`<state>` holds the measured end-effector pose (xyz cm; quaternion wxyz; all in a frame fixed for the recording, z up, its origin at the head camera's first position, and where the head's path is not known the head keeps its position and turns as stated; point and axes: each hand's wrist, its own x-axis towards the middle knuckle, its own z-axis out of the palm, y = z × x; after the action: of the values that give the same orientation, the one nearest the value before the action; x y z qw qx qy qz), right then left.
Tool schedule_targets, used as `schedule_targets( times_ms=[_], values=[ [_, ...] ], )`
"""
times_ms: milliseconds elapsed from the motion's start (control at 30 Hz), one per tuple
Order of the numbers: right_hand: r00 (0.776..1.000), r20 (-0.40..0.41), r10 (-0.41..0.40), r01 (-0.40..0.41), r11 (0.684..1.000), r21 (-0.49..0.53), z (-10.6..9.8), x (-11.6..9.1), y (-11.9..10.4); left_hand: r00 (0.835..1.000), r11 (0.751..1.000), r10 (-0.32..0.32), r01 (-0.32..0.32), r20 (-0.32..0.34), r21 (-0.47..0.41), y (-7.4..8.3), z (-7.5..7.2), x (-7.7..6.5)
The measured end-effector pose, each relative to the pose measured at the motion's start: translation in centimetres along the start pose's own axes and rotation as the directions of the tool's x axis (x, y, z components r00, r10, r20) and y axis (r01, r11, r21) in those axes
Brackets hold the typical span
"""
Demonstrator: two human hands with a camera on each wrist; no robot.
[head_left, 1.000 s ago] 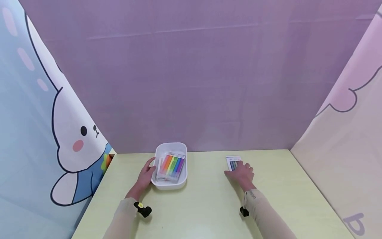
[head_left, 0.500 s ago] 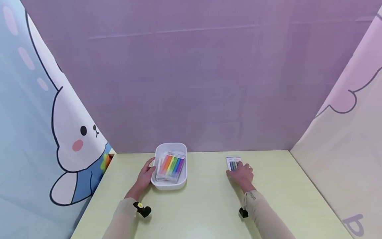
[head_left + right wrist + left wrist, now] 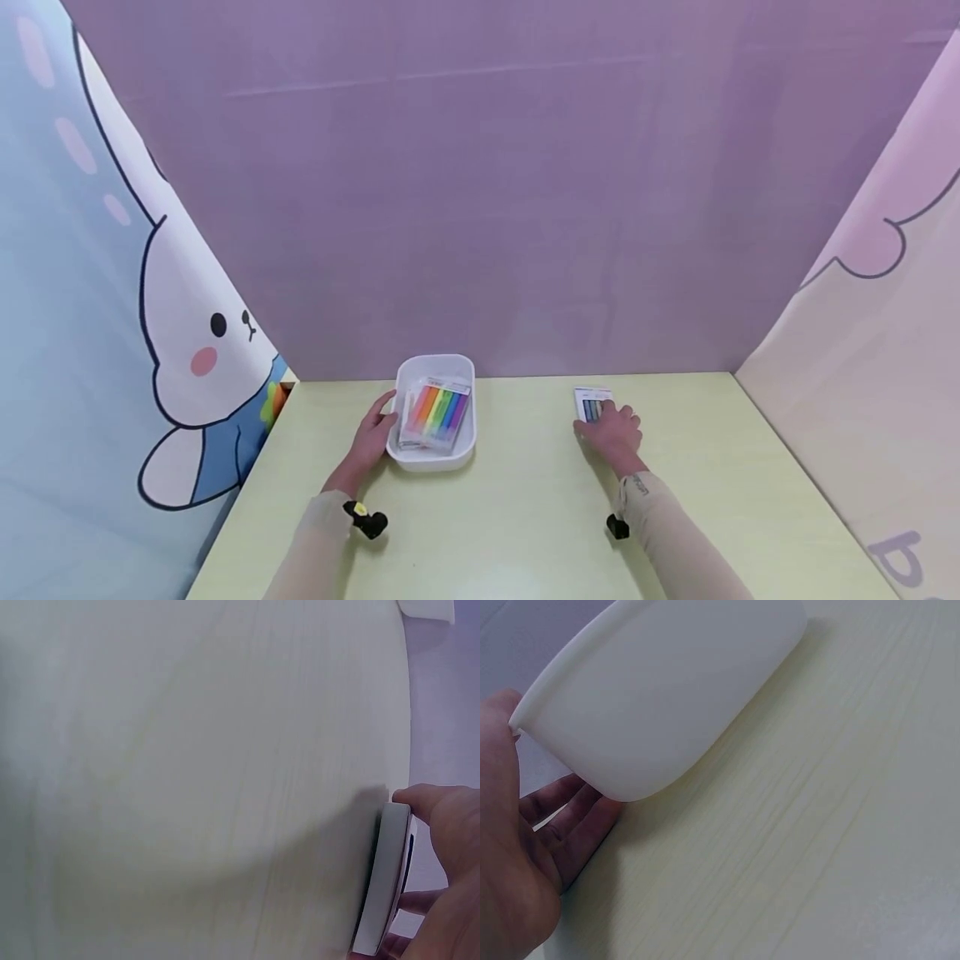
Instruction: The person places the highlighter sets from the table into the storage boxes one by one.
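Note:
My left hand (image 3: 371, 437) holds the left side of a white plastic tub (image 3: 433, 463); in the left wrist view the thumb is at the rim and the fingers lie against the tub's outer wall (image 3: 660, 705). Inside the tub is a clear pack of rainbow-coloured pens (image 3: 437, 412), lying slantwise over another pale pack. To the right, my right hand (image 3: 615, 435) grips a flat white box (image 3: 589, 397) with a row of dark bluish sticks printed or showing on its face. The right wrist view has the thumb at one end of the box (image 3: 386, 877) and fingers at the other.
The pale wood-grain table (image 3: 517, 517) meets a purple cloth backdrop (image 3: 480, 208) close behind the tub and box. Printed cloth walls stand at the left (image 3: 187, 333) and right (image 3: 885, 375). A small black wrist device (image 3: 367, 521) hangs at the left sleeve.
My right thumb has drawn in slightly against the white box. The left hand and the tub keep their places; the head view has shifted a little.

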<state>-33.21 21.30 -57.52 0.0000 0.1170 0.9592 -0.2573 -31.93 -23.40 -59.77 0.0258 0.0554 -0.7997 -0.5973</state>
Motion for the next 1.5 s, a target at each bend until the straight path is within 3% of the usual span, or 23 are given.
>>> schedule_targets(
  times_ms=[233,600,1500],
  values=[
    [1.000,0.015,-0.014,0.014,1.000,-0.016,-0.7,0.0,-0.2,1.000,1.000,-0.011,0.011,-0.015,0.007,0.0,0.3,-0.3],
    [0.997,0.004,-0.076,0.077,0.996,-0.053,-2.0,0.4,-1.9,0.999,0.999,0.047,-0.047,-0.010,0.002,0.3,0.2,-0.1],
    [0.978,0.032,-0.206,0.208,0.973,-0.096,-5.0,-1.3,-10.1,1.000,1.000,0.026,-0.026,-0.012,0.012,0.4,0.3,-0.2]
  ],
)
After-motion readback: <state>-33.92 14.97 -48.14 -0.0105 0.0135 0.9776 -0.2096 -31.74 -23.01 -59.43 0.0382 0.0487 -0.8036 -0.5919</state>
